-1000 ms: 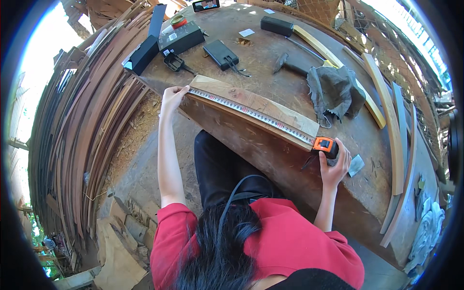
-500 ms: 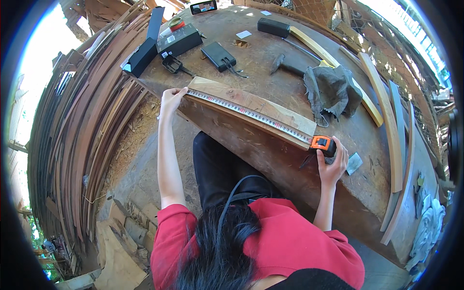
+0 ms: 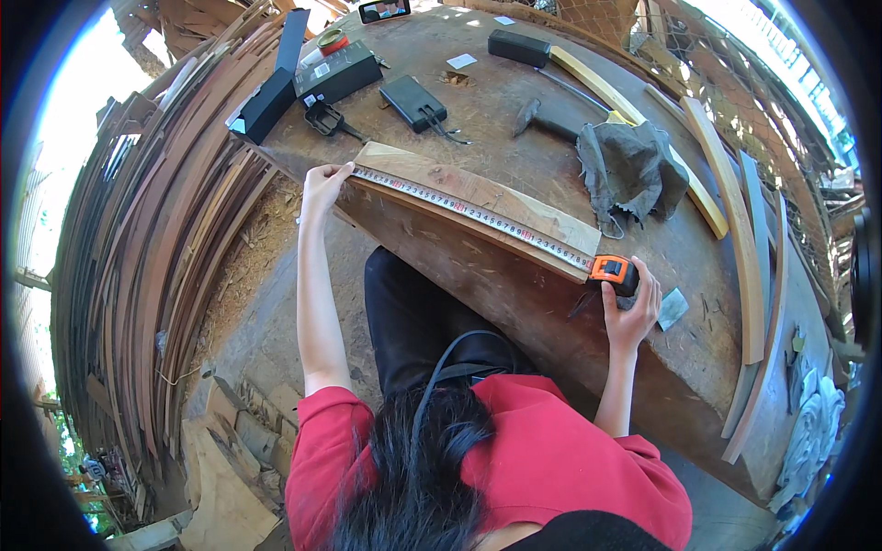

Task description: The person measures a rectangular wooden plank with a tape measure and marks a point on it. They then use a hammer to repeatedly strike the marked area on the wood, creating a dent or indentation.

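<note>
A wooden board [image 3: 478, 195] lies along the near edge of the workbench. Across its near side stretches the white blade of a tape measure [image 3: 613, 272], whose case is orange and black. My left hand [image 3: 323, 188] pinches the blade's free end against the board's left end. At the other end, my right hand [image 3: 634, 308] grips the tape case, thumb on the near side and fingers around the right, just past the board's right end. The blade looks straight and lies close along the wood.
A hammer [image 3: 544, 122] and a dark grey cloth [image 3: 634, 170] lie beyond the board. Black boxes [image 3: 338, 73], a power bank [image 3: 413, 103] and a phone [image 3: 384, 11] occupy the far left. Long wood strips [image 3: 726, 230] line the right side. Stacked planks [image 3: 156, 275] stand left of the workbench [image 3: 698, 358].
Both hands hold the tape measure in the same place along the board. Only a very slight shift of the whole view shows.
</note>
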